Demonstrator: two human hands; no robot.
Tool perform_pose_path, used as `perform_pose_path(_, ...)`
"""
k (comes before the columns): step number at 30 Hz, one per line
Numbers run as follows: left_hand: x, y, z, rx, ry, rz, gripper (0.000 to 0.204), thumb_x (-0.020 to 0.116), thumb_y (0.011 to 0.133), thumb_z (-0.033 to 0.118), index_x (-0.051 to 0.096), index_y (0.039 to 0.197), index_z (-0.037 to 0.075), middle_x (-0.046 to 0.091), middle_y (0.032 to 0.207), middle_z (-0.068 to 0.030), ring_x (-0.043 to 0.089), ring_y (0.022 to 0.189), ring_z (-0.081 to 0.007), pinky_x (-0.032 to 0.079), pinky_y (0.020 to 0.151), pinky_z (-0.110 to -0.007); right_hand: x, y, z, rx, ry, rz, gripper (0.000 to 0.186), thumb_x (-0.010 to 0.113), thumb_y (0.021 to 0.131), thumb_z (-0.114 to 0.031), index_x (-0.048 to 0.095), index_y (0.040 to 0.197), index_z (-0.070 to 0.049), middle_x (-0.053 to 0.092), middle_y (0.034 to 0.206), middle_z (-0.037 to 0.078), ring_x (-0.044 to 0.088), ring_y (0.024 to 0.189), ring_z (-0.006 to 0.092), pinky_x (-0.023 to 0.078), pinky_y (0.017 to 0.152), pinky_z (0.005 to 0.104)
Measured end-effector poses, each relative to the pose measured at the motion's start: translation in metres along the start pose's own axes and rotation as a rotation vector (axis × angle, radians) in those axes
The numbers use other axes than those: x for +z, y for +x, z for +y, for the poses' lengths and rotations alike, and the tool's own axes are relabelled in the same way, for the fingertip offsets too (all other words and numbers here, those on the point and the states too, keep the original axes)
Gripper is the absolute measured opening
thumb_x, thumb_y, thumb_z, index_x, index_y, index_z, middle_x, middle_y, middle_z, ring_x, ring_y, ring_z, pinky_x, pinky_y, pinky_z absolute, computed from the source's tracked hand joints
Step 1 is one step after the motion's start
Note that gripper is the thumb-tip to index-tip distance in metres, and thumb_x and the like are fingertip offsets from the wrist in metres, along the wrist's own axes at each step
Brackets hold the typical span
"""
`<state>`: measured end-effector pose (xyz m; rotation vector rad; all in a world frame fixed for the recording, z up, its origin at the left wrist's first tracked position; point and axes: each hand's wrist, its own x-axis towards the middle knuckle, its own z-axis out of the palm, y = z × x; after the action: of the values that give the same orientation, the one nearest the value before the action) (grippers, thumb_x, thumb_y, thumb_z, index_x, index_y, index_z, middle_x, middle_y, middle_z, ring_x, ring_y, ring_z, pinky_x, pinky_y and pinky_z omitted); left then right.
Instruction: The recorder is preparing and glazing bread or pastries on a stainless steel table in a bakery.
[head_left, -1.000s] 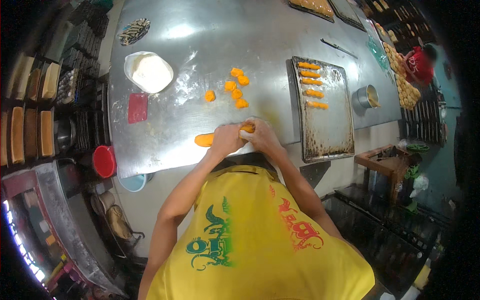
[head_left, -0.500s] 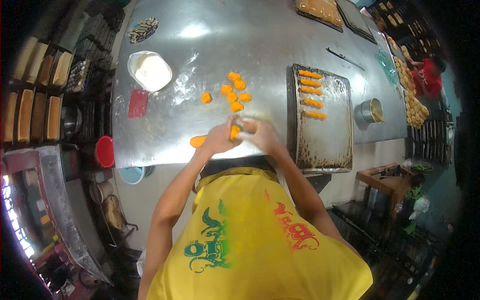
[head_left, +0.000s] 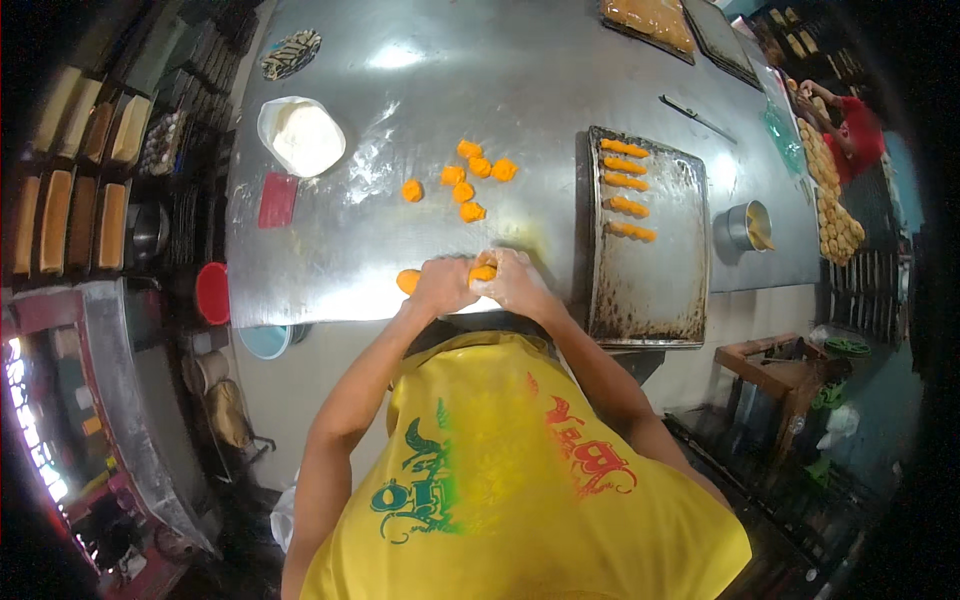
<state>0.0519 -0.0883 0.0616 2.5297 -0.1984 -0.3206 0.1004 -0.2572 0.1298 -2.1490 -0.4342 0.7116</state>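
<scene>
Low on the steel table, near its front edge, my hands meet around a small lump of orange dough. My right hand, floury at the fingers, is closed on its right side. My left hand is closed against its left side, fingers curled. Another piece of orange dough shows beyond the left hand's outer edge; whether that hand touches it is hidden. Farther up lie several loose orange dough lumps. To the right, a worn baking tray bears a column of several twisted orange dough strips.
At left stand a white tub of flour, a red scraper and a patterned cloth. A metal pot and a long dark tool lie right of the tray. A co-worker in red handles buns at far right.
My right hand, blurred before, has come to rest against the dough beside my left hand. One loose lump now sits farther up and right. The co-worker's arms have shifted.
</scene>
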Motion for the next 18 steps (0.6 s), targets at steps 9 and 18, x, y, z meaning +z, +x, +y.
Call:
perform_pose_path(9, -0.044, -0.002, -0.015, -0.047, -0.297, -0.087, 0.078, 0.08, 0.079, 0.053, 0.053, 0.137, 0.008, 0.072, 0.114, -0.0205, 0.068, 0.106, -0.04, 0.053, 0.091, -0.047, 0.008, 0.01, 0.033, -0.04, 0.163, 0.202, 0.049, 0.084, 0.08, -0.032, 0.072, 0.118, -0.003, 0.074, 0.103, 0.015, 0.072, 0.098, 0.0238, 0.054, 0.089, 0.0374)
perform_pose_path(18, -0.029, -0.006, -0.022, -0.031, -0.153, -0.054, 0.047, 0.073, 0.082, 0.037, 0.065, 0.118, 0.007, 0.071, 0.101, -0.0207, 0.067, 0.097, -0.0429, 0.054, 0.082, -0.049, 0.041, -0.009, -0.005, -0.026, 0.239, 0.296, 0.041, 0.074, 0.085, -0.021, 0.068, 0.12, 0.0, 0.073, 0.105, 0.018, 0.072, 0.09, 0.027, 0.055, 0.081, 0.0379)
